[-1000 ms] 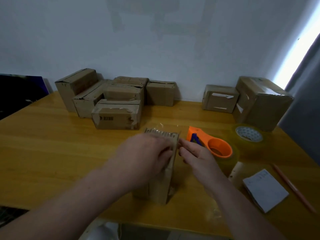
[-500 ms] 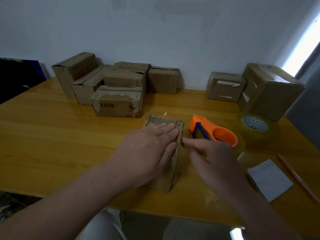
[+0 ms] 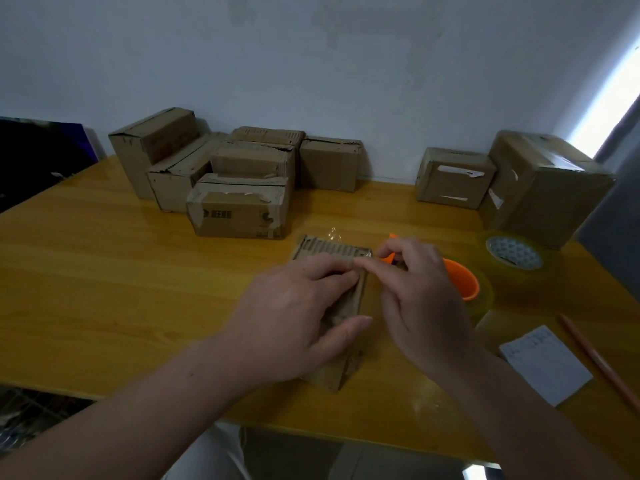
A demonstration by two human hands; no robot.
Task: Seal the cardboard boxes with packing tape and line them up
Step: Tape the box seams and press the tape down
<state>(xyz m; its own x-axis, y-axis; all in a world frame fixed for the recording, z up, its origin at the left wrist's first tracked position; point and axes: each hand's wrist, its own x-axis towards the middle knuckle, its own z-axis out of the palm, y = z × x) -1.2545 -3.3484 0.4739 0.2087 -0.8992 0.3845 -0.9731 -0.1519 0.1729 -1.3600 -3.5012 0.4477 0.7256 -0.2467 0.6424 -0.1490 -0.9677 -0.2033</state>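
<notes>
A small cardboard box (image 3: 331,246) lies lengthwise on the wooden table (image 3: 104,271) in front of me. My left hand (image 3: 298,313) rests flat on its top, with the thumb over the right side. My right hand (image 3: 422,299) is beside it; its index finger and thumb pinch the box's far right edge, where clear tape glints. Behind that hand an orange tape dispenser (image 3: 462,280) is partly hidden. A loose roll of clear tape (image 3: 512,252) lies further right.
Several cardboard boxes (image 3: 239,216) cluster at the back left against the wall. Two more boxes (image 3: 450,178) (image 3: 543,188) stand at the back right. A white notepad (image 3: 543,362) and an orange pencil (image 3: 595,358) lie at the right, near the table's edge.
My right hand has moved up along the box's right edge to its far corner, covering more of the dispenser. My left hand has stayed on the box top.
</notes>
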